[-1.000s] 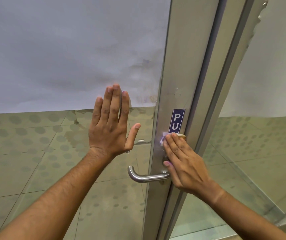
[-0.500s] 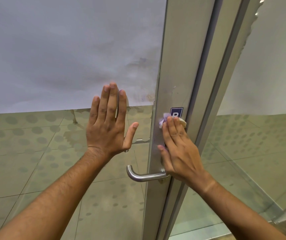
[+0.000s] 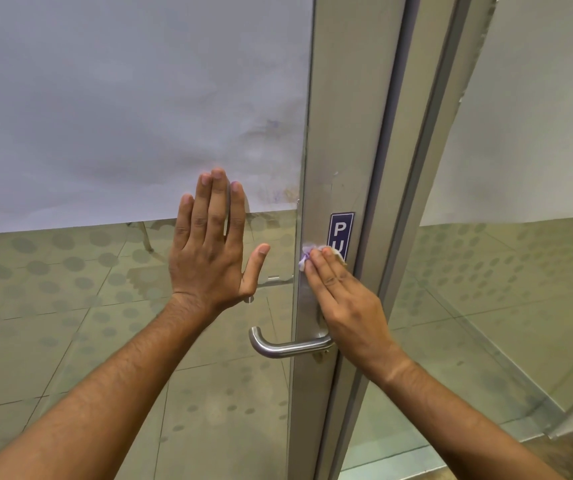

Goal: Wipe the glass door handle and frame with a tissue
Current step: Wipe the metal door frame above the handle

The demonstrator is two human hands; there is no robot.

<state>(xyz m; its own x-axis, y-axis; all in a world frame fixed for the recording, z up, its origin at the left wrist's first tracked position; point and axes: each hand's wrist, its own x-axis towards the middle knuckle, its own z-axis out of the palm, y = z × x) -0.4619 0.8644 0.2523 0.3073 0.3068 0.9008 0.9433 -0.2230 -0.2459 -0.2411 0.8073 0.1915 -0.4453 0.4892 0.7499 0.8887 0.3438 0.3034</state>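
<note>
The left hand (image 3: 214,244) lies flat against the glass door panel (image 3: 132,306), fingers straight and close together, thumb angled out to the right, its grip spread and holding nothing. Its fingertips reach just over the lower edge of the frosted film (image 3: 122,98) that covers the upper glass. To the right, the right hand (image 3: 347,303) presses a crumpled white tissue (image 3: 307,253) with a purple tint against the metal door frame (image 3: 340,133), the fingers laid together on top of it rather than closed around it. The tissue sits on the frame's upright stile, at the lower left of a dark blue sticker (image 3: 341,230) whose visible letters read "PU"; the fingertips cover the sticker's lower part. Below the hand, the brushed steel lever handle (image 3: 278,348) juts left from the frame, its end curled upward, with the heel of the right hand just above its base. Through the clear lower glass a dotted tile floor (image 3: 53,323) shows.
</note>
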